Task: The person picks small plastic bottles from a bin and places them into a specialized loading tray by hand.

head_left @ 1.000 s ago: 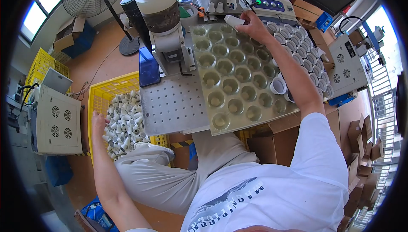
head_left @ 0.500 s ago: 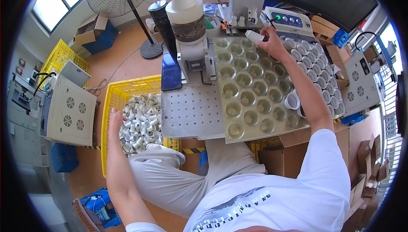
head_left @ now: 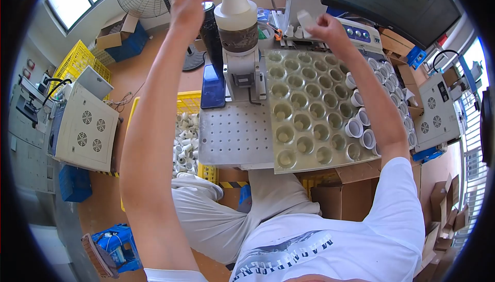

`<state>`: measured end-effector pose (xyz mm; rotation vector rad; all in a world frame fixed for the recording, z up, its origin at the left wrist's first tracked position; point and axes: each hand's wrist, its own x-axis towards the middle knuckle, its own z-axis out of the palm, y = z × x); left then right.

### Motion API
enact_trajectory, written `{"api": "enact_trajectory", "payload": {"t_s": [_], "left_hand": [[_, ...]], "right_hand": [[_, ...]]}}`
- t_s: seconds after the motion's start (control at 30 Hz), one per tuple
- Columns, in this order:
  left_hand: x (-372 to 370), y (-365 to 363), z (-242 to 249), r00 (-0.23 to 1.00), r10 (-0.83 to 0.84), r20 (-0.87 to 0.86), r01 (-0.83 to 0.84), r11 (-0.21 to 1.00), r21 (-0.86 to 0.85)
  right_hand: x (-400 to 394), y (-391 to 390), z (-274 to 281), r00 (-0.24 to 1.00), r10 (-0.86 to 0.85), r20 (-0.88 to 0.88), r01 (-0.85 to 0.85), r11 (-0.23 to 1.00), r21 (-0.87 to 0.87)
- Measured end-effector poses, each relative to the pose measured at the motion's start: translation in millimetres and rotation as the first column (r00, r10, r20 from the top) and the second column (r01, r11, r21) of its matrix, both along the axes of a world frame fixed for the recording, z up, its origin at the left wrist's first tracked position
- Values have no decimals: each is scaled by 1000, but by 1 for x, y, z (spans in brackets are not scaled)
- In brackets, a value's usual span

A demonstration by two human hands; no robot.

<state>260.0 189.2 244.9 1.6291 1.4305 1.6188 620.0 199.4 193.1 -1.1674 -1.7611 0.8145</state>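
My right hand (head_left: 330, 30) is closed on a small white plastic piece (head_left: 306, 20), which it holds up past the far edge of a translucent tray (head_left: 312, 164) with rows of round holes. My left hand (head_left: 187, 11) is raised to the left of a white cone-topped bottle (head_left: 235, 11) mounted on the machine. Its fingers look bent and are smeared by motion, so whether anything is in them does not show. White cups (head_left: 353, 127) stand in the holes on the tray's right side, partly hidden by my right forearm.
A yellow crate (head_left: 208, 172) full of small white fittings (head_left: 184, 142) stands to the left of a perforated metal plate (head_left: 234, 135). A phone (head_left: 213, 87) lies behind the plate. A monitor (head_left: 397, 1) and a control box (head_left: 359, 33) are at the back right.
My left hand has risen from over the crate to beside the bottle. My right hand has lifted slightly with the white piece, which is now tilted differently. Cups by my right forearm show more.
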Motion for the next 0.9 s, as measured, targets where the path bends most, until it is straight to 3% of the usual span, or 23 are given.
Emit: {"api": "enact_trajectory", "payload": {"t_s": [0.03,0.1,0.13,0.17,0.2,0.23,0.27,0.3,0.33,0.37,0.43,0.47,0.5,0.53,0.57,0.6,0.63,0.67,0.7,0.8,0.87,0.9], "left_hand": [[43,-13,24,978,-67,197,75,997,-32],[71,-12,43,910,-123,396,152,988,-42],[58,17,32,970,151,-193,-122,980,154],[45,31,26,608,485,-629,-222,864,452],[35,7,35,852,292,-434,-173,940,293],[18,-23,43,983,88,-163,-64,987,150],[-47,-24,4,739,380,-557,-55,857,513],[-71,-50,-9,690,383,-614,-134,901,411],[-100,-68,-29,480,492,-727,-308,870,385],[-142,-74,-65,461,452,-764,-348,884,314],[-214,-94,-146,349,567,-746,-498,787,365],[-245,-106,-186,300,624,-721,-572,723,388],[-269,-119,-197,565,437,-699,-686,720,-104],[-305,-128,-243,516,477,-711,-767,627,-136],[-313,-151,-276,459,564,-686,-811,582,-64],[-286,-181,-274,458,482,-747,-824,544,-155],[-318,-198,-310,556,284,-781,-736,605,-304],[-340,-203,-325,693,144,-706,-633,589,-502],[-341,-199,-328,738,232,-634,-644,523,-558],[-332,-181,-314,765,249,-595,-614,560,-556],[-316,-165,-315,767,275,-580,-607,603,-518],[-309,-160,-314,762,238,-602,-587,645,-488]], "right_hand": [[-16,1,19,990,60,-127,-52,996,70],[-57,1,51,926,184,-329,-115,969,217],[-78,-1,64,881,243,-407,-128,948,290],[-97,-18,84,924,183,-336,-79,951,299],[-112,-33,94,956,115,-272,-26,951,309],[-126,-32,83,952,113,-284,-22,952,304],[-143,-28,61,984,122,-133,-67,930,361],[-151,-27,51,992,121,37,-125,900,418],[-154,-28,49,992,123,31,-125,901,416],[-154,-30,48,990,138,-10,-123,910,396],[-148,-32,40,990,131,-52,-103,926,364],[-137,-31,35,976,191,-104,-130,895,426],[-121,-30,31,960,243,-141,-146,860,489],[-97,-27,26,973,196,-122,-116,870,479],[-67,-22,22,993,113,13,-109,906,409],[-37,-17,19,987,45,153,-95,936,339],[-4,-14,16,949,-36,314,-69,945,319],[34,-3,7,853,-113,510,-20,968,249],[66,4,-1,715,-163,680,43,981,191],[110,-4,-10,605,-152,781,120,988,99],[142,-7,-23,429,-124,895,201,979,39],[151,-5,-30,426,-126,896,201,979,42]]}}
